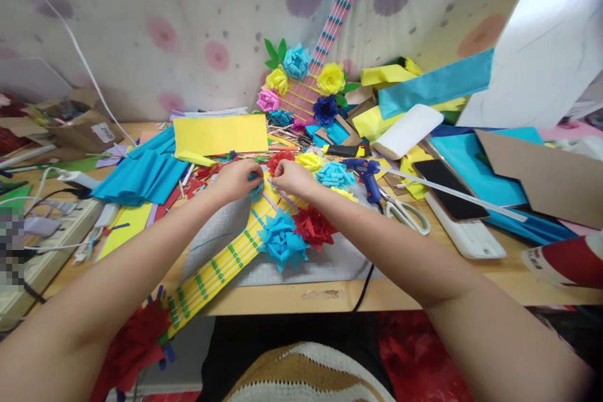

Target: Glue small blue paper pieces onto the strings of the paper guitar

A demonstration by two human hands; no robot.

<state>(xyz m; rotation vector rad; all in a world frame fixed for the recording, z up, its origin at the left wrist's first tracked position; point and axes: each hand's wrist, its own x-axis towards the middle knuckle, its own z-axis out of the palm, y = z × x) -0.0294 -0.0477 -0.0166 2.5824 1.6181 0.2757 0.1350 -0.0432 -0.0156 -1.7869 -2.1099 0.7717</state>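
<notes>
A yellow craft guitar lies slantwise across the table, its neck toward me at the lower left. Blue and red paper flowers sit on the near side of its body, with more flowers along the far side. My left hand is closed in a pinch at the body's left edge, on a small blue paper piece, partly hidden by the fingers. Close beside it, my right hand pinches over the guitar body near a red flower; what is between those fingertips is too small to make out.
A blue glue gun with a long glue stick, scissors and a phone lie to the right. Blue crepe paper and a power strip are at left. A pink craft guitar leans on the back wall. A paper cup stands far right.
</notes>
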